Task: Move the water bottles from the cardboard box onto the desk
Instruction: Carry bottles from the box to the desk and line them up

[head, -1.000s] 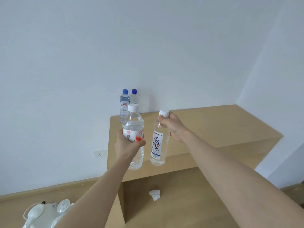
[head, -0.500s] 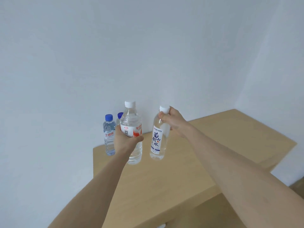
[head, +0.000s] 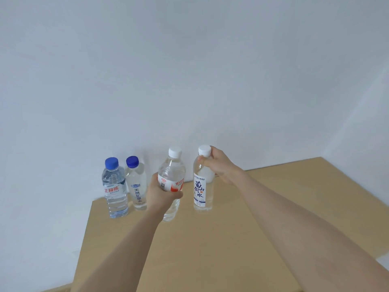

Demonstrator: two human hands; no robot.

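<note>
**Two bottles in my hands at the desk**

Head view: both my bare forearms reach up from the bottom of the frame toward its middle. My left hand (head: 162, 192) is wrapped round the waist of the red-labelled bottle (head: 171, 171), fingers and thumb curled over the lower part of the label, the white cap standing clear above my grip. The bottle is upright, just left of centre. My right hand (head: 219, 165) grips the white-labelled bottle (head: 201, 190) high up, fingers curled round its neck and shoulder just under the white cap. That bottle is upright too, just right of the first, with a narrow gap between them. Its label carries dark characters running downward.

The bases of both bottles sit low against the far part of the desk (head: 210, 249), a light wooden top that fills the lower middle and right of the frame. I cannot tell whether either base touches the wood or is just above it.

Left of my left hand, at the desk's far left corner, stand two more bottles, upright and side by side: the light-blue-capped bottle (head: 114, 190) with red lettering, and the dark-blue-capped bottle (head: 137, 190) just to its right, slightly further back. They appear to touch or nearly touch

Behind everything a plain pale wall (head: 189, 70) takes the whole upper half of the frame
</note>
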